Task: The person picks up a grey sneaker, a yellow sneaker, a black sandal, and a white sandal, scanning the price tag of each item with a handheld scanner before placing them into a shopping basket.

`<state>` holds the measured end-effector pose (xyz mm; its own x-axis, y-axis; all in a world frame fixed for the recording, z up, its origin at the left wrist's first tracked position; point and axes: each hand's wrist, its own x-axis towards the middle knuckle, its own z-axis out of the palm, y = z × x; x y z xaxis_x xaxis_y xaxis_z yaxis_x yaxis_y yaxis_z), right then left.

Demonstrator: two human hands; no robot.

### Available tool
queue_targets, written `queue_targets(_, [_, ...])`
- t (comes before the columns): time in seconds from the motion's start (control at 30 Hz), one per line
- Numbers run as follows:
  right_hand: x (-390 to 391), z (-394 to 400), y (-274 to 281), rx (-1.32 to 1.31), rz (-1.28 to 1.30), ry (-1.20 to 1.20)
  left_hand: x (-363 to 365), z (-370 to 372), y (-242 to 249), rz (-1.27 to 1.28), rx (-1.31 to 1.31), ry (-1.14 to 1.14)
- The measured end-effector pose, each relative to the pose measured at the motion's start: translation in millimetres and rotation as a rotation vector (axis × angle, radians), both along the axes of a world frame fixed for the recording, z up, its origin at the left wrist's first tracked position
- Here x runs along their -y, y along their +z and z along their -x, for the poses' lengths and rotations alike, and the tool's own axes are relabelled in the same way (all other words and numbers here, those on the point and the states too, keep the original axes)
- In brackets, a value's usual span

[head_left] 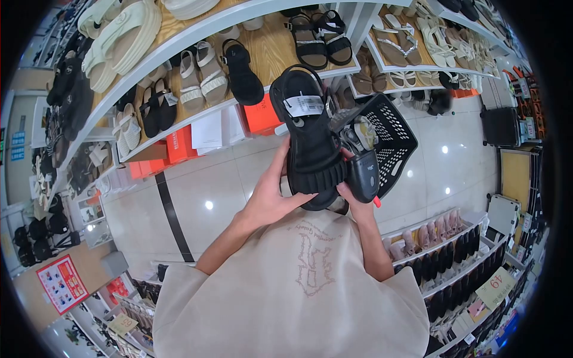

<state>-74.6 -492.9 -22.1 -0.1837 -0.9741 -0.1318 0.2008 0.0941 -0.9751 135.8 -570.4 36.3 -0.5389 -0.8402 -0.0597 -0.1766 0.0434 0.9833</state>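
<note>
**Black sandal held up, scanner beside it**

Left hand grasps the black sandal at its near end; right hand grips a dark handheld scanner just right of it; a black basket lies beyond; farther off, shelves of sandals.

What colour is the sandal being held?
Black sandal, white tag attached; clearest in the head view.

White and black sandals line the wooden shelves; orange boxes sit beneath, and a black plastic basket hangs over the glossy floor.
</note>
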Motion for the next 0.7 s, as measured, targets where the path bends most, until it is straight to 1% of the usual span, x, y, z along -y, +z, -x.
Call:
queue_targets(0.2, [5.2,0.3,1.6,-0.027,0.043,-0.023,2.0,2.6,6.7,-0.02,-0.022,-0.005])
queue_targets(0.27, [8.3,1.6,4.3,0.119,0.061,-0.036,3.7,4.8,10.3,-0.021,-0.031,-0.013])
queue_targets(0.3, [8.4,2.7,4.0,0.119,0.059,-0.037,4.2,6.1,11.6,0.03,-0.022,-0.014])
queue_targets(0.33, [8.3,4.5,3.5,0.141,-0.005,-0.046,4.9,7.6,13.5,0.082,-0.014,-0.015])
queue_targets(0.37, [8.2,6.2,3.0,0.161,-0.069,-0.054,6.4,10.3,19.4,0.08,-0.013,-0.015])
queue_targets(0.4, [8.4,7.1,2.8,0.182,-0.132,-0.062,8.2,14.1,27.7,0.093,0.045,-0.003])
queue_targets(0.43, [8.6,7.2,1.4,0.182,-0.133,-0.062,8.9,17.2,31.7,0.106,0.104,0.008])
queue_targets(0.5, [10.5,7.9,0.2,0.04,-0.222,-0.153,8.6,21.4,28.4,0.113,0.115,0.042])
queue_targets(0.57, [16.7,4.3,12.1,0.014,-0.244,-0.196,8.7,25.5,21.7,0.123,0.126,0.072])
queue_targets(0.6, [20.0,1.2,20.4,-0.01,-0.269,-0.238,8.6,27.5,17.4,0.075,0.066,0.098])
queue_targets(0.63, [22.1,-0.5,25.8,-0.01,-0.267,-0.24,8.8,29.8,15.6,0.027,0.006,0.124])
queue_targets(0.67, [23.8,-2.1,30.2,-0.041,-0.208,-0.255,8.3,32.4,16.1,0.028,0.006,0.124])
queue_targets(0.7, [25.2,-4.2,33.7,-0.071,-0.15,-0.269,7.8,35.5,18.7,-0.052,-0.069,0.138])
